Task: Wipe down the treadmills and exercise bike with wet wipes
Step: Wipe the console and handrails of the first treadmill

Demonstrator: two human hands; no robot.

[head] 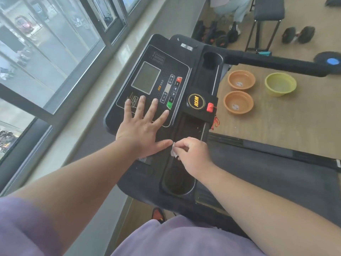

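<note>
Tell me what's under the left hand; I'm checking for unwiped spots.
The left hand lies flat on the console, fingertips near the green button. The panel beneath the palm is hidden.

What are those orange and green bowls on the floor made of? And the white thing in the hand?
The two orange bowls and the green bowl look like smooth plastic: bright even colour, thin rims, a soft shine. The white thing pinched in the right hand looks like a thin, crumpled wet wipe, probably soft cloth-like paper.
</note>
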